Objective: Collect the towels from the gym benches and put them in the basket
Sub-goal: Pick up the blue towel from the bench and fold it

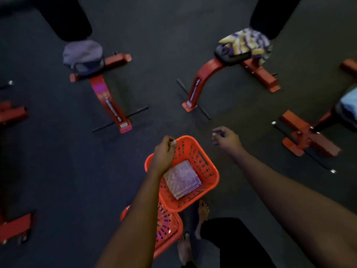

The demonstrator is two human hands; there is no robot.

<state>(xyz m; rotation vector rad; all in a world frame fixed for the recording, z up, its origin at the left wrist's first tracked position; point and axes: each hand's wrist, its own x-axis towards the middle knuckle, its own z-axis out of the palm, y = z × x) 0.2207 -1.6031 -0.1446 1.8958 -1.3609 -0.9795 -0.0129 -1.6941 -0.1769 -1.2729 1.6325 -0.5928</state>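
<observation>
While the dark gym floor [48, 161] fills most of the room, four red-framed benches stand across its far side, well apart from one another. On the left bench [108, 93], a grey-purple towel [82, 53] is draped over the black pad. The middle bench [204, 78] carries a yellow, white and purple patterned towel [244, 43], bunched on its pad. Over at the right edge, a third bench [309, 136] shows a pale blue towel [349, 101], only partly in view. Nearer now: an orange perforated basket [204, 165] hangs above the floor, tilted, held at its far left rim by the left hand [164, 153], fingers closed tight around the edge. Inside it, flat on the bottom, lies a folded pale pink towel [181, 179]. A second orange basket [168, 227] sits lower, just beneath and partly hidden by the first and the forearm. The right hand [225, 138] is out ahead to the right of the basket, holding nothing, fingers loosely curled and a little apart. Bare feet [201, 215] stand on the floor beside the lower basket.
</observation>
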